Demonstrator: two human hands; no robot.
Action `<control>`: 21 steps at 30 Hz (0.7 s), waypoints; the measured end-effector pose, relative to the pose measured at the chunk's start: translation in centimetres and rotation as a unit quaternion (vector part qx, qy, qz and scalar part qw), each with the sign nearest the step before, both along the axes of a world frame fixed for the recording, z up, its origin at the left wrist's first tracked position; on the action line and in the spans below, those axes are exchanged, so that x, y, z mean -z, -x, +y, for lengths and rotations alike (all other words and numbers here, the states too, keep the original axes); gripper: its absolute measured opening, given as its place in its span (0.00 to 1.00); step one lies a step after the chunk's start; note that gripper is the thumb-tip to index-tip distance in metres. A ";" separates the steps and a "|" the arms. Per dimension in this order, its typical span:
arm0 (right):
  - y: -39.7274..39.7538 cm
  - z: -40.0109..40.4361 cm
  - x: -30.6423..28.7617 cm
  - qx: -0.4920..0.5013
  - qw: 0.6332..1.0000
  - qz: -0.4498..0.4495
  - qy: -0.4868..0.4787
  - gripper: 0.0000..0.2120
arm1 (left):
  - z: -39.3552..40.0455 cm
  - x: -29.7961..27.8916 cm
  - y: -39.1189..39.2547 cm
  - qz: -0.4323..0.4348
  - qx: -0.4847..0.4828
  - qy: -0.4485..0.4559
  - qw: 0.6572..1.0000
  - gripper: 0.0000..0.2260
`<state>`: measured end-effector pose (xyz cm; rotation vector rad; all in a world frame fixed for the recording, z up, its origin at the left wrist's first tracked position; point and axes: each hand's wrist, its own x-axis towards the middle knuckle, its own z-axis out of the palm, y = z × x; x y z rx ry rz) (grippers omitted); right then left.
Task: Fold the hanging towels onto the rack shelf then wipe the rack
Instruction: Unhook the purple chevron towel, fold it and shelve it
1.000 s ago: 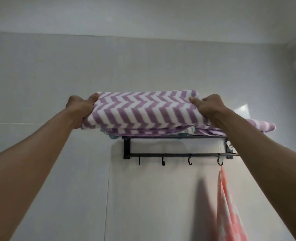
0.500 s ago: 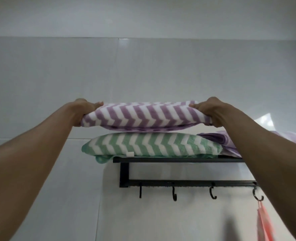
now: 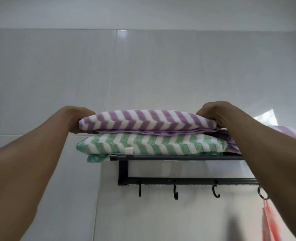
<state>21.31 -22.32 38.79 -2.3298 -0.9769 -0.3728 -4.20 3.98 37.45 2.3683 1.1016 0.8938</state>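
While both grips, left hand (image 3: 77,119), right hand (image 3: 213,113), clutch folded purple towel (image 3: 143,122), white tag (image 3: 128,150) unreadable

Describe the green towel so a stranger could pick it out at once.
Find the black rack on the tiled wall. The green towel lies folded on its shelf, directly under the purple towel held at both ends. It is the only green-and-white zigzag one.
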 end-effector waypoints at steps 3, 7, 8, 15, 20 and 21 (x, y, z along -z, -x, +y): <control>-0.2 0.0 -0.2 0.014 0.999 -0.008 -0.035 0.11 | -0.3 0.4 0.8 -0.024 0.020 -0.011 0.999 0.06; 0.1 -0.9 -0.1 0.068 0.986 -0.066 -0.134 0.15 | -0.3 0.5 1.9 -0.290 0.055 0.146 0.944 0.25; 0.3 -1.2 0.0 0.067 0.983 -0.076 -0.150 0.15 | -0.2 0.4 2.2 -0.311 0.037 0.135 0.940 0.27; 3.2 -2.6 1.4 0.028 0.953 -0.190 -0.235 0.09 | -3.6 0.8 4.6 -0.415 -0.006 -0.008 0.910 0.32; 7.1 -3.4 4.3 -0.035 0.947 -0.202 -0.245 0.11 | -7.3 3.1 6.1 -0.408 -0.039 -0.116 0.905 0.24; 8.0 -3.7 5.3 -0.035 0.947 -0.208 -0.244 0.12 | -8.3 3.9 6.5 -0.397 -0.042 -0.128 0.908 0.23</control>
